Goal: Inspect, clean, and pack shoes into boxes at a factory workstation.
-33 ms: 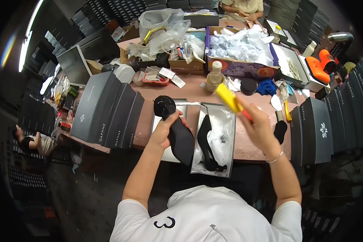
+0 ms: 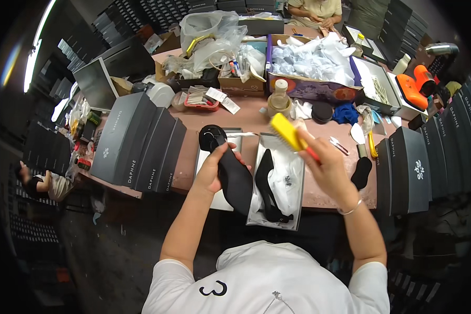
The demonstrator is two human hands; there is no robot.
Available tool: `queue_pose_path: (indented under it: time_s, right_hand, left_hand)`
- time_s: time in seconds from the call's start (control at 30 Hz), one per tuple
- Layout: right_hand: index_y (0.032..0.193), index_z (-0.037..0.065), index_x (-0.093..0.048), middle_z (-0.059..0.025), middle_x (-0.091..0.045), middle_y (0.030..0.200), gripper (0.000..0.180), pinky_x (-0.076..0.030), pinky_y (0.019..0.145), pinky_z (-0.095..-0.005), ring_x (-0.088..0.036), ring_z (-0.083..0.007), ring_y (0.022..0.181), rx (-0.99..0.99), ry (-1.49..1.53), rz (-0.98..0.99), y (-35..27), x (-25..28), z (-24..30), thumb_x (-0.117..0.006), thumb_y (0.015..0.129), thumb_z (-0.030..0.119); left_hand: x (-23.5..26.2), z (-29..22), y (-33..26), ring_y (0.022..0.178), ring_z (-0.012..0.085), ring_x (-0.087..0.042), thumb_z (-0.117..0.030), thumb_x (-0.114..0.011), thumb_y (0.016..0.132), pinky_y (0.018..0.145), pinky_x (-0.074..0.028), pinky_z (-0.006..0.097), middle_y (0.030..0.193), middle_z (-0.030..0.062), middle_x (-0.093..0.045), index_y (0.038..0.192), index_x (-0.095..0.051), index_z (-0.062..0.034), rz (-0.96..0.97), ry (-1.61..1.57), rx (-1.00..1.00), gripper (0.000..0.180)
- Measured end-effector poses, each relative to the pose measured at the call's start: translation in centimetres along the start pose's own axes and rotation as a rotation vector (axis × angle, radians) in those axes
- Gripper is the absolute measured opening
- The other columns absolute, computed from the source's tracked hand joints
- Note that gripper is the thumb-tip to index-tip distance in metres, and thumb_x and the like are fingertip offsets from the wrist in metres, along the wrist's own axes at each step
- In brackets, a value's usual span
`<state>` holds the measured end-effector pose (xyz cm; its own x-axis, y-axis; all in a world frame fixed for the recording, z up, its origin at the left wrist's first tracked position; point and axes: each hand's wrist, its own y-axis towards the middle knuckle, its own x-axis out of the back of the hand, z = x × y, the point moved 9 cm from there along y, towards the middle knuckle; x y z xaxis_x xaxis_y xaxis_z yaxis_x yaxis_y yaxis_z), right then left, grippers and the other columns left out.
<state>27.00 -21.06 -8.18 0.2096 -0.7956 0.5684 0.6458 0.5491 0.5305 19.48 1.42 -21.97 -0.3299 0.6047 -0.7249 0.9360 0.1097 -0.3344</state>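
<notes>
Pink table [image 2: 319, 193] is filling the middle of the view. Stacked dark shoeboxes [image 2: 128, 144] are standing on its left side, another dark stack [image 2: 403, 175] on the right. Purple carton [image 2: 309, 90] is sitting toward the far side, heaped with white paper. Open shoebox [image 2: 273, 226] is lying in front of the person, white tissue inside. Held black shoe [image 2: 238, 183] is hanging just left of that shoebox, broad end pointing toward the person. Second black shoe [image 2: 265, 180] is lying inside the shoebox, on the tissue. Left hand [image 2: 213, 168] is gripping the held shoe, fingers wrapping its narrower part. Right hand [image 2: 325, 161] is closing around the red handle of a yellow brush [image 2: 287, 131]; brush is hovering over the shoebox, apart from the held shoe. Black round tin [image 2: 322, 112] is resting beyond.
</notes>
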Motion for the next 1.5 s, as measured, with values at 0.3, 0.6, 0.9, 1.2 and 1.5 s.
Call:
queue_pose_path:
  time_s: [0.3, 0.6, 0.9, 1.2, 1.5]
  right_hand:
    - [0.127, 0.023, -0.06, -0.0027, -0.047, 0.069, 0.047, -0.044, 0.041, -0.0317, -0.053, -0.0177, 0.047, 0.115, -0.047, 0.382, -14.7, -9.1, 5.3, -0.071, 0.081, 0.027]
    - [0.123, 0.018, -0.062, -0.0057, -0.052, 0.071, 0.038, -0.045, 0.045, -0.0345, -0.053, -0.0238, 0.051, -0.043, -0.243, 0.128, -2.9, -12.0, 1.9, -0.067, 0.086, 0.028]
    - [0.123, 0.012, -0.063, -0.0082, -0.054, 0.072, 0.041, -0.047, 0.05, -0.0344, -0.056, -0.0235, 0.056, -0.091, 0.012, 0.198, -6.8, -6.7, 2.9, -0.07, 0.084, 0.022]
    - [0.121, 0.011, -0.065, -0.0088, -0.055, 0.071, 0.038, -0.048, 0.054, -0.0337, -0.057, -0.023, 0.057, -0.073, 0.189, 0.212, -5.9, -3.1, 3.2, -0.07, 0.085, 0.02]
    - [0.118, 0.012, -0.063, -0.0148, -0.062, 0.082, 0.033, -0.05, 0.059, -0.0408, -0.063, -0.033, 0.072, -0.32, -0.42, 0.153, -6.6, -3.2, -14.5, -0.065, 0.087, 0.024]
  left_hand:
    - [5.8, 1.2, 1.5, 0.075, 0.0264, -0.06, -0.034, -0.056, 0.092, 0.081, -0.051, 0.047, 0.075, 0.0097, -0.059, 0.085, -0.052, -0.0069, -0.314, -0.161, -0.074, 0.029]
    - [4.3, 2.5, 1.0, 0.078, 0.0232, -0.064, -0.046, -0.051, 0.094, 0.077, -0.053, 0.039, 0.083, 0.0088, -0.063, 0.097, -0.057, -0.0084, -0.349, -0.053, -0.202, 0.038]
    - [1.1, 1.3, -0.5, 0.085, 0.0265, -0.062, -0.034, -0.043, 0.085, 0.084, -0.051, 0.043, 0.088, 0.0124, -0.06, 0.107, -0.049, -0.0075, 0.032, -0.027, -0.267, 0.035]
    - [0.8, 0.8, -1.2, 0.084, 0.022, -0.063, -0.026, -0.043, 0.084, 0.078, -0.053, 0.037, 0.092, 0.0137, -0.063, 0.103, -0.052, -0.0015, 0.128, 0.415, -0.177, 0.032]
    - [2.6, -0.3, -1.2, 0.082, 0.0213, -0.062, -0.023, -0.048, 0.087, 0.076, -0.05, 0.033, 0.085, 0.0119, -0.062, 0.099, -0.056, 0.0027, 0.116, 0.648, -0.168, 0.03]
